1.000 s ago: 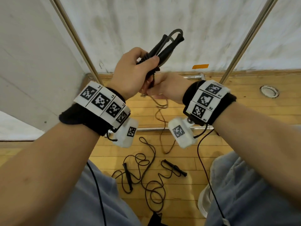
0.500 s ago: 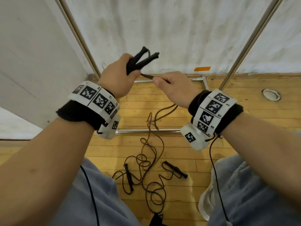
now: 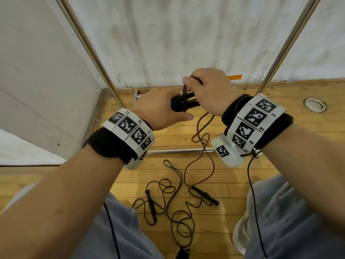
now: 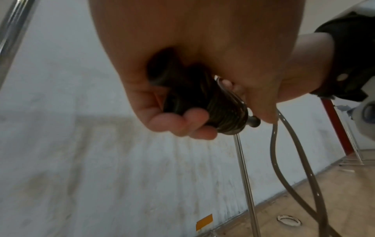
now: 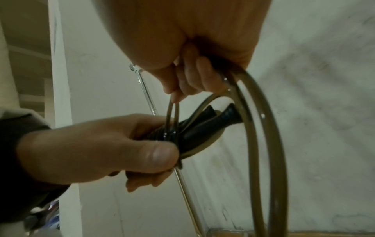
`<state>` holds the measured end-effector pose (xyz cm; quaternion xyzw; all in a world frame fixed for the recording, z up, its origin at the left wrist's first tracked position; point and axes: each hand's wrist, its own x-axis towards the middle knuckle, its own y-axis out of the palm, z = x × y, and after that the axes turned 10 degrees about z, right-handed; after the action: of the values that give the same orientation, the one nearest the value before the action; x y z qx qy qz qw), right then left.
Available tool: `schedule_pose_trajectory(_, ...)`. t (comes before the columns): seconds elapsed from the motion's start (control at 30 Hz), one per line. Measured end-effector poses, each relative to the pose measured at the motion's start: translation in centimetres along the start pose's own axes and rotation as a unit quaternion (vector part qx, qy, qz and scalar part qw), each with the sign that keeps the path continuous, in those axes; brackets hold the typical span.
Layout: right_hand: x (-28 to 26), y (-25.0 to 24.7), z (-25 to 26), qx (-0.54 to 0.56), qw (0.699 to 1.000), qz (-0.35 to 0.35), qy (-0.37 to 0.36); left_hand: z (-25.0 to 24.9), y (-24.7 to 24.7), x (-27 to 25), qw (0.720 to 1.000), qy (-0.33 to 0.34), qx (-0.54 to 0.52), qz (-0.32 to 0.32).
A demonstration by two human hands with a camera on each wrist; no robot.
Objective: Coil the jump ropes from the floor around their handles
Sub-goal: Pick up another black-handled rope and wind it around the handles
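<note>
Now the left hand (image 3: 160, 111) grips the paired handles (image 5: 205, 126), several turns already on them, while the right hand (image 3: 209, 90) pinches the rope (image 3: 200, 128) above. Each turn is best laid taut beside the last. A second rope (image 3: 168, 202) lies loose on the floor (image 3: 242, 184).

Black wristbands (image 3: 108, 144), white square-code tags (image 3: 128, 125), white camera pods (image 3: 226, 153), thin black cables (image 3: 254, 193), blue-grey trousers (image 3: 291, 217).
</note>
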<state>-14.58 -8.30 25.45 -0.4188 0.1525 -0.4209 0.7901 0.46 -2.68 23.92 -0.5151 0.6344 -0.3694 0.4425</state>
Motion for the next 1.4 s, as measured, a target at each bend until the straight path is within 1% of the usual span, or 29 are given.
schedule_pose_trajectory(0.1, 0.2, -0.3, -0.2, -0.038, 0.999, 0.009, -0.001, -0.4, 0.4, -0.1, 0.999, 0.006, 0.037, -0.029)
schedule_pose_trajectory(0.2, 0.6, -0.8, -1.0, -0.001, 0.999, 0.034, 0.032, -0.4, 0.7, -0.5, 0.997, 0.042, 0.049, -0.053)
schedule_pose_trajectory(0.27, 0.8, -1.3, -1.7, 0.078, 0.993, 0.059, 0.062, -0.3, 0.8, -0.9, 0.994, 0.080, 0.039, -0.065)
schedule_pose_trajectory(0.33, 0.9, -1.8, -2.2, 0.206, 0.971, 0.094, 0.081, -0.4, 0.6, -1.4, 0.991, 0.112, 0.002, -0.069)
schedule_pose_trajectory(0.4, 1.1, -2.0, -2.7, 0.325, 0.936, 0.114, 0.078, -0.7, 0.3, -1.7, 0.988, 0.116, -0.066, -0.079)
schedule_pose_trajectory(0.47, 1.1, -1.4, -2.7, 0.383, 0.914, 0.112, 0.077, -1.0, -0.2, -1.8, 0.980, 0.100, -0.134, -0.104)
schedule_pose_trajectory(0.53, 0.9, -0.4, -2.3, 0.378, 0.915, 0.106, 0.089, -1.1, -0.7, -1.8, 0.969, 0.087, -0.189, -0.133)
schedule_pose_trajectory(0.63, 0.3, 0.9, -1.3, 0.324, 0.938, 0.108, 0.065, -1.1, -1.2, -1.6, 0.948, 0.076, -0.259, -0.166)
schedule_pose_trajectory(0.73, 0.2, 1.3, -0.2, 0.247, 0.967, 0.053, 0.034, -1.0, -1.4, -1.3, 0.930, 0.082, -0.304, -0.187)
schedule_pose_trajectory(0.83, 0.2, 1.9, 0.5, 0.202, 0.979, 0.012, 0.023, -1.3, -1.3, -1.1, 0.926, 0.094, -0.312, -0.193)
schedule_pose_trajectory(0.9, 0.1, 2.4, 0.7, 0.205, 0.978, 0.015, 0.029, -1.5, -1.5, -1.0, 0.918, 0.084, -0.329, -0.205)
schedule_pose_trajectory(0.97, -0.1, 3.0, 1.0, 0.224, 0.973, 0.044, 0.032, -1.7, -1.8, -0.9, 0.910, 0.062, -0.346, -0.220)
schedule_pose_trajectory(1.03, -0.6, 3.7, 1.3, 0.219, 0.973, 0.064, 0.031, -1.9, -2.0, -0.8, 0.908, 0.050, -0.353, -0.221)
schedule_pose_trajectory(1.1, -1.0, 4.1, 1.5, 0.210, 0.976, 0.051, 0.031, -2.0, -2.1, -1.0, 0.907, 0.051, -0.359, -0.216)
schedule_pose_trajectory(1.2, -0.9, 3.3, 1.3, 0.187, 0.981, 0.023, 0.052, -2.2, -2.2, -1.4, 0.904, 0.064, -0.368, -0.208)
schedule_pose_trajectory(1.27, -0.6, 2.5, 0.9, 0.182, 0.980, 0.032, 0.076, -2.2, -2.3, -1.7, 0.903, 0.068, -0.371, -0.206)
schedule_pose_trajectory(1.33, -0.7, 2.0, 0.7, 0.214, 0.973, 0.052, 0.074, -2.1, -2.5, -1.9, 0.901, 0.074, -0.371, -0.211)
schedule_pose_trajectory(1.4, -0.9, 1.9, 0.7, 0.264, 0.962, 0.058, 0.050, -1.9, -2.7, -2.0, 0.899, 0.079, -0.369, -0.224)
